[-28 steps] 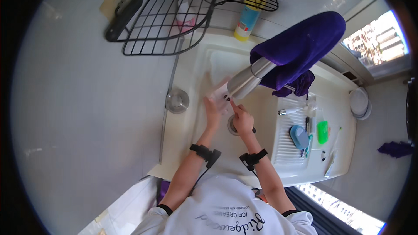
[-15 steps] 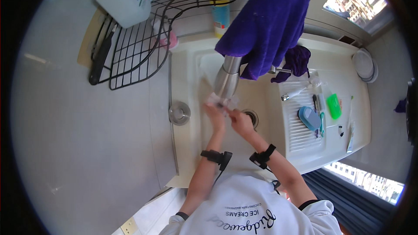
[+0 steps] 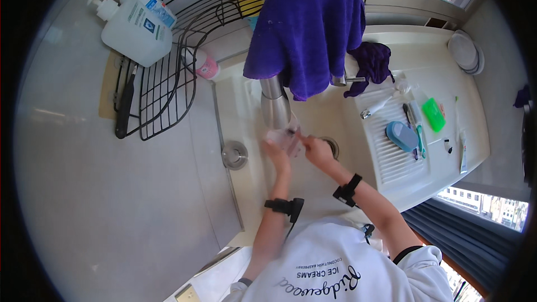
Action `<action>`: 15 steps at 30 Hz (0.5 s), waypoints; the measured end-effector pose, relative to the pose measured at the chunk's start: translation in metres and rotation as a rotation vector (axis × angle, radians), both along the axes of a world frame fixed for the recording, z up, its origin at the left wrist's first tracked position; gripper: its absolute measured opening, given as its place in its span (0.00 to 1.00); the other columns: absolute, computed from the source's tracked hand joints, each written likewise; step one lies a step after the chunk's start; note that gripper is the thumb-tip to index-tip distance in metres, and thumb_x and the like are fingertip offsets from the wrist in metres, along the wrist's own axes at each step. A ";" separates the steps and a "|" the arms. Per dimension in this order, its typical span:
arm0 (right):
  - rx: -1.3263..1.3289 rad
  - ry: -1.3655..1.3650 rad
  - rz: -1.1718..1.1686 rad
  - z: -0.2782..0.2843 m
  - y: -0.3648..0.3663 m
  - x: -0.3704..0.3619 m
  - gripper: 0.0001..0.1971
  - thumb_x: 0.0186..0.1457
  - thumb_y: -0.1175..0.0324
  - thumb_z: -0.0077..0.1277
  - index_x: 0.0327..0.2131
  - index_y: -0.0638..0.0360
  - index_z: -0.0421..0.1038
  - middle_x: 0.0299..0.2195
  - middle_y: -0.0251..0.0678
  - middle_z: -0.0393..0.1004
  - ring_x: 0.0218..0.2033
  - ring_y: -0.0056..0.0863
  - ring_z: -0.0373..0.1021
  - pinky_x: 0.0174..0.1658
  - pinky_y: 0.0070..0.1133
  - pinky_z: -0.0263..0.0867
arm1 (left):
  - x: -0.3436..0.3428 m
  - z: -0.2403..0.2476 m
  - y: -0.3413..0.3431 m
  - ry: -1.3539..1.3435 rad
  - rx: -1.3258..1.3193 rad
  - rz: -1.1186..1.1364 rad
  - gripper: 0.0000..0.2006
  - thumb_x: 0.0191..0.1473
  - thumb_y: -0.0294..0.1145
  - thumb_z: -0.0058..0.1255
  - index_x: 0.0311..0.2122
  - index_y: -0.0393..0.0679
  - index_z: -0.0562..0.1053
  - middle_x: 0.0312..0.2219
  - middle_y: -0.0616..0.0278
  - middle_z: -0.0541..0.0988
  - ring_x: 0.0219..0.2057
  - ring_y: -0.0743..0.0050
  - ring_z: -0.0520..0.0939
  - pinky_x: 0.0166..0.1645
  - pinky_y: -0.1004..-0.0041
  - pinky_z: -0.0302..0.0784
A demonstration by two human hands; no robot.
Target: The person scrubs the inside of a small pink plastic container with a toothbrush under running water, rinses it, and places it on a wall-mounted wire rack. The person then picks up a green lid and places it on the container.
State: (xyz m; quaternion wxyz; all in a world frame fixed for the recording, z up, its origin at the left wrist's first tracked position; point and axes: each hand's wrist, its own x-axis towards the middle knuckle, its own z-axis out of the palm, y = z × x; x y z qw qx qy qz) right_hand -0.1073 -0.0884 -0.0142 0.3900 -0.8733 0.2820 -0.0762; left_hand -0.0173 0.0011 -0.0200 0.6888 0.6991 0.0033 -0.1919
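Both of my hands are over the sink basin (image 3: 310,190), below the metal faucet (image 3: 275,109). My left hand (image 3: 277,155) grips a clear, pale pinkish object (image 3: 282,136) right under the spout; its kind is too blurred to name. Beside it, my right hand (image 3: 319,152) is closed, fingers pinched toward the object's right side. A small dark tip shows there, but what the right fingers hold is not distinct. A purple towel (image 3: 307,28) drapes over the upper part of the faucet. The drain (image 3: 333,146) lies just beyond my right hand.
On the ribbed ledge at right are a blue brush (image 3: 401,136), a green soap-like block (image 3: 433,114) and toothbrushes. A purple cloth (image 3: 372,66) hangs by the tap lever. A black wire rack (image 3: 162,98) at left holds pump bottles (image 3: 137,33) and a black-handled tool (image 3: 126,106).
The whole view has shifted, so the towel and faucet sit further left. My hands stay under the spout, and the clear object shows more plainly in my left hand.
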 end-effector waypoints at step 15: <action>0.156 -0.121 -0.012 0.018 0.025 0.005 0.22 0.41 0.76 0.42 0.44 0.48 0.69 0.26 0.41 0.72 0.30 0.42 0.69 0.34 0.31 0.65 | 0.014 -0.022 0.000 -0.165 0.107 0.076 0.30 0.58 0.53 0.24 0.51 0.33 0.53 0.47 0.42 0.60 0.47 0.51 0.65 0.50 0.63 0.62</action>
